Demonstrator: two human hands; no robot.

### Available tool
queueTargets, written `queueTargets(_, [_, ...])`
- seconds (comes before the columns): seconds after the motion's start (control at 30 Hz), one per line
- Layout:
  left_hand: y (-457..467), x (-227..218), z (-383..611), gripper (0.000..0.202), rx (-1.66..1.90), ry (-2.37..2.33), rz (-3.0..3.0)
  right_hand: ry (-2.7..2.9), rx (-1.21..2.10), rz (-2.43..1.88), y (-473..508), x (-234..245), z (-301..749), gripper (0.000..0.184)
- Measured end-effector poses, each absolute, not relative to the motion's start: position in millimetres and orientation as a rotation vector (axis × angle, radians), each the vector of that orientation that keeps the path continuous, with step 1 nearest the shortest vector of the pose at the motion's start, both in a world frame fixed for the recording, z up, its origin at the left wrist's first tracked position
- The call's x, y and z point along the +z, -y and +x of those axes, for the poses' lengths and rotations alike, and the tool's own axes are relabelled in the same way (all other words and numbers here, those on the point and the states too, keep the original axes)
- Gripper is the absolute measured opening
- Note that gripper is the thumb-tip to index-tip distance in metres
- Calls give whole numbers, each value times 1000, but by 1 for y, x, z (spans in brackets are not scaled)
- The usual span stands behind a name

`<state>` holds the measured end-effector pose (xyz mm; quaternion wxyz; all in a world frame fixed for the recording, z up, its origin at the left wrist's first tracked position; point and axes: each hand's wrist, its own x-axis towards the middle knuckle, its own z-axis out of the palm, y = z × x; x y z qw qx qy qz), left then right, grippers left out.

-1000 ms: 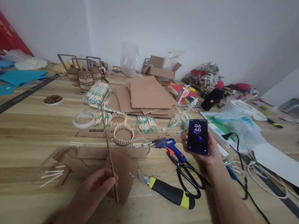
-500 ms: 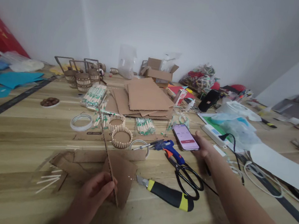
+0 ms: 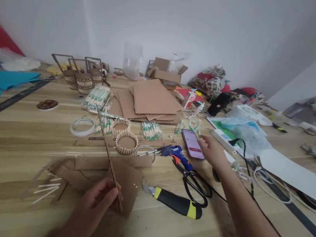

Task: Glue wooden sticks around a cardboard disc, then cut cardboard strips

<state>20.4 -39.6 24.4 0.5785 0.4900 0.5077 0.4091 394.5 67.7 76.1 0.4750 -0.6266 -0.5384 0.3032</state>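
My left hand [image 3: 98, 200] pinches a thin cardboard strip [image 3: 110, 157] near its lower end, seen edge-on and slanting away to the upper left. Beneath it are cardboard scraps [image 3: 130, 179]. On the table lies a phone [image 3: 193, 146] with a lit screen; my right hand [image 3: 211, 151] is at its right edge, fingers stretched out and not wrapped round it. Close by are a blue glue gun [image 3: 180, 157], black-handled scissors [image 3: 197, 186] and a yellow-and-black utility knife [image 3: 177, 203]. Two rings of short wooden sticks, one of them the nearer ring [image 3: 126, 144], stand beyond the strip.
Stacked cardboard sheets [image 3: 155, 98] lie at the back, beside bagged cotton swabs [image 3: 96, 98]. Tape rolls, one a white roll [image 3: 82, 127], sit left of centre. Small handled baskets [image 3: 84, 82] stand back left. A power strip [image 3: 225, 139] and cables [image 3: 271, 189] lie right.
The phone has gone from being held tilted in my right hand to lying on the table, and the fingers have loosened from it. My left hand keeps hold of the strip. The view has shifted slightly.
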Motion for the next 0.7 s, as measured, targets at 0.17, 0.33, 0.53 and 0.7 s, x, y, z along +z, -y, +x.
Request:
queueTargets(0.17, [38, 21, 13, 43, 1019, -1287, 1138, 1705, 873, -1425, 4, 79, 269, 8])
queueTargets(0.33, [40, 27, 15, 39, 1048, -1380, 1185, 2034, 1256, -1299, 37, 63, 194, 5])
queueTargets(0.53, [44, 31, 22, 34, 1011, -1308, 1202, 1855, 1385, -1272, 33, 41, 195, 15])
queueTargets(0.7, [43, 33, 22, 29, 956, -1222, 1172, 1901, 1298, -1140, 37, 34, 198, 24])
